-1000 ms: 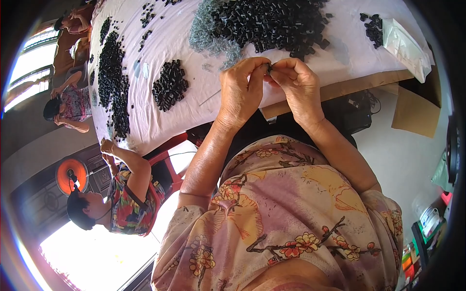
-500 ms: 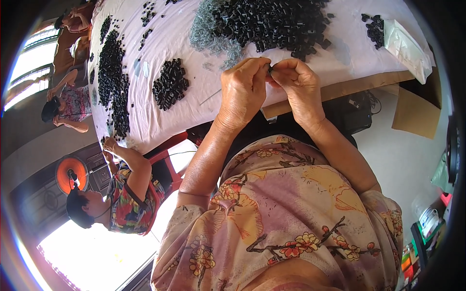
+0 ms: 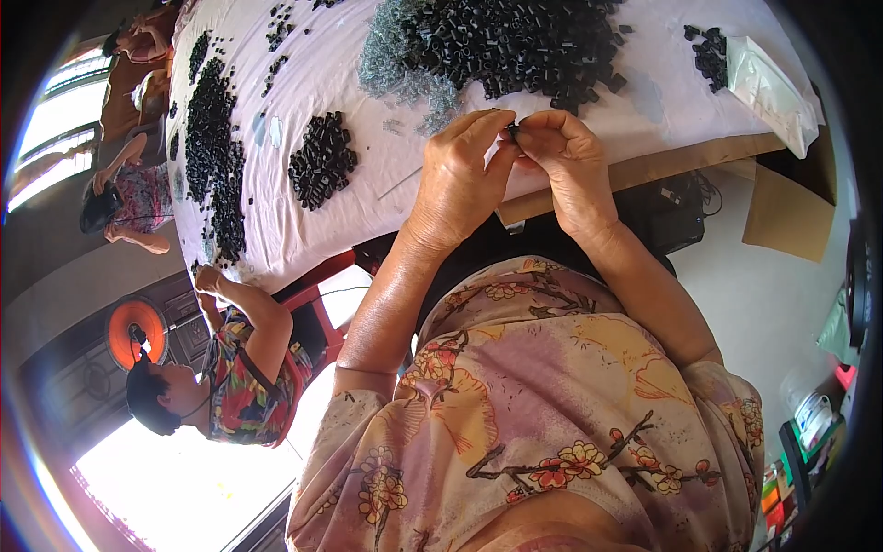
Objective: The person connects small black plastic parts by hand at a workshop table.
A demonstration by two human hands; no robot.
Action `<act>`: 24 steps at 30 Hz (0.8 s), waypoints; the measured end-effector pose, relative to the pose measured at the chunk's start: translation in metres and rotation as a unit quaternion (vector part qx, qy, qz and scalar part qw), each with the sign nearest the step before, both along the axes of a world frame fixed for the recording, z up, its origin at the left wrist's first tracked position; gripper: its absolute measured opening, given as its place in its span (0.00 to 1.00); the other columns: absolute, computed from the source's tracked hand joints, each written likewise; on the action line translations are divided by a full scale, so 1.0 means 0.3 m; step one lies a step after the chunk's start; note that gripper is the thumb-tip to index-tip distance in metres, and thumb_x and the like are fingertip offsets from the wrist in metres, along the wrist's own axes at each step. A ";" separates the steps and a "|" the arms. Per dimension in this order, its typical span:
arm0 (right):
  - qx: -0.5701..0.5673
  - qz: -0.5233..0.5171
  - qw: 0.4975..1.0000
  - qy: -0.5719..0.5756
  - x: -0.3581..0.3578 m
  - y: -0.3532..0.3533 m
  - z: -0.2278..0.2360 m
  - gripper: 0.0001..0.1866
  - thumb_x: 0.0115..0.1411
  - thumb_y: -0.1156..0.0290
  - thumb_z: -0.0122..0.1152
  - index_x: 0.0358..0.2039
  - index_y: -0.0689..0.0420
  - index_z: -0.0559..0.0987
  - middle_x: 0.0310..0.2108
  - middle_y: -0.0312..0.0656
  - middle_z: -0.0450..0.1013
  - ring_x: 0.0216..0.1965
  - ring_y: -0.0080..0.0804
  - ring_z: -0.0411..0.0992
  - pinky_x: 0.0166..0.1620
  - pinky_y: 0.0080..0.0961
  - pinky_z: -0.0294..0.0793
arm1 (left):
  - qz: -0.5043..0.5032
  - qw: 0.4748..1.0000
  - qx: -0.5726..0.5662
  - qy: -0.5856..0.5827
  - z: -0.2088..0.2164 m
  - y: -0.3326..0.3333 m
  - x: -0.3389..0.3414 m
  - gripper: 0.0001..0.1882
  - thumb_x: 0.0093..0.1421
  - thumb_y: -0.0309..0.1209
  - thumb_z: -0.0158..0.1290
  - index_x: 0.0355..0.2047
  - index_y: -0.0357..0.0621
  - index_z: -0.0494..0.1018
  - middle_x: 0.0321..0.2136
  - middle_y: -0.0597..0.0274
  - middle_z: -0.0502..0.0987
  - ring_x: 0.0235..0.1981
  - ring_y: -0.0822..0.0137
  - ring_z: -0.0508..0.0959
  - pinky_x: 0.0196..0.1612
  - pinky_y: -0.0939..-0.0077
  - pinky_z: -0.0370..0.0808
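Note:
At the near edge of the cloth-covered table (image 3: 386, 152), my two hands meet. My right hand (image 3: 575, 166) pinches a small black plastic piece (image 3: 513, 131) between thumb and fingertips. My left hand (image 3: 455, 184) is right beside it, its thumb and forefinger parted with a gap between them; the fingertips are close to the piece, and its other fingers are partly hidden. Just beyond my hands lies a big heap of short black tube-like pieces (image 3: 524, 46), with a pile of small clear pieces (image 3: 400, 60) along its left side.
A smaller black heap (image 3: 322, 161) and a thin rod (image 3: 398, 184) lie left of my hands. Farther left is a long black pile (image 3: 213, 156). At right are a white plastic bag (image 3: 773, 92) and an open cardboard box (image 3: 791, 216). Another person (image 3: 244, 377) sits at the left corner.
My left thumb and forefinger have parted, and the left hand has turned slightly. My right hand stays nearly in place with the black piece. A person at far left has lowered their head.

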State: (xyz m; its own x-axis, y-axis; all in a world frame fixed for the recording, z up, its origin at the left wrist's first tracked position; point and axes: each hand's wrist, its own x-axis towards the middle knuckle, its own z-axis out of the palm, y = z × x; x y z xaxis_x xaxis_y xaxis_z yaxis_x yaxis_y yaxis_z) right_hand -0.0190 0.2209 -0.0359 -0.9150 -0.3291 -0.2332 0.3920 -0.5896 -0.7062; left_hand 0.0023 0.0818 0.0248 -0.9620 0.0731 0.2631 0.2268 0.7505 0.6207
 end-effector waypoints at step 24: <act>-0.033 0.012 0.999 0.010 -0.010 0.001 0.007 0.06 0.61 0.82 0.59 0.40 0.62 0.76 0.37 0.41 0.77 0.38 0.27 0.78 0.45 0.20 0.80 | 0.012 0.994 0.109 -0.002 -0.002 -0.027 0.001 0.08 0.57 0.19 0.56 0.37 0.36 0.80 0.34 0.53 0.82 0.34 0.61 0.83 0.36 0.73 0.79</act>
State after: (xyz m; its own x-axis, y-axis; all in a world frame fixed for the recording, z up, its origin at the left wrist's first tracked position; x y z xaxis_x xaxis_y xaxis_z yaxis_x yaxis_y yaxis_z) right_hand -0.0219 0.2212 -0.0338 -0.9107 -0.3656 -0.1922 0.3933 -0.6251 -0.6742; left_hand 0.0025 0.0736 0.0243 -0.9636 -0.0080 0.2673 0.2084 0.6036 0.7696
